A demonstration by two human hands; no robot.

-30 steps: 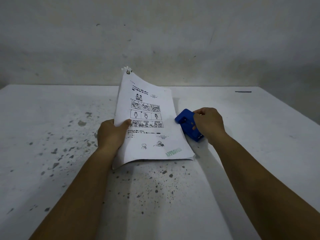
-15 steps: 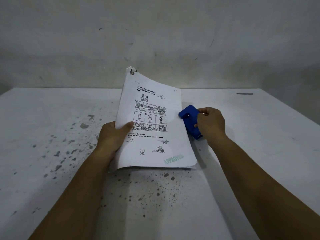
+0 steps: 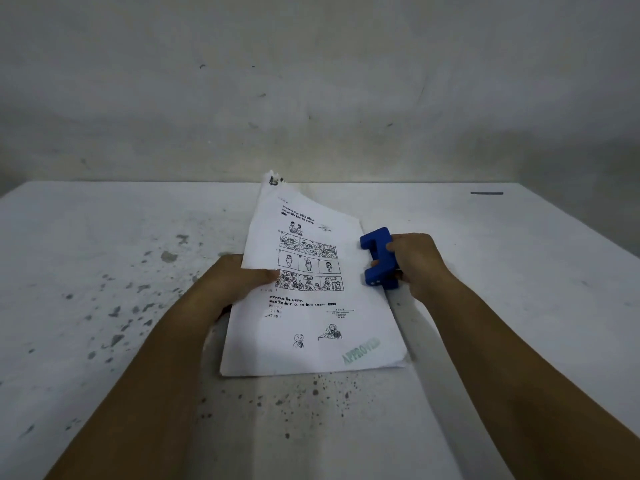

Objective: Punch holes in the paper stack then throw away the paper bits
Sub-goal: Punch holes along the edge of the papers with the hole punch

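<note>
Biggest risk I see from where I'm standing: the paper stack point(image 3: 311, 292) is only pinched along its 9 o'clock edge by the left hand point(image 3: 239, 282), thumb on top, and the far end curls up off the bench point(image 3: 519, 271), so the sheets could fan out or slide before the blue hole punch point(image 3: 378, 258) bites, and you'd get crooked holes. The right hand point(image 3: 415, 261) has its grip closed around the punch, holding it right at the stack's 3 o'clock edge, touching or nearly so; I can't tell if the edge is actually in the slot. The punch also looks tipped on its side, so the paper bits might spill onto the bench. There's a ragged, already chewed-up corner point(image 3: 273, 181) at 12 o'clock. Otherwise there's a dark strip point(image 3: 486, 193) well off at 2 o'clock and lots of paint specks. No bin in sight for the bits.
</note>
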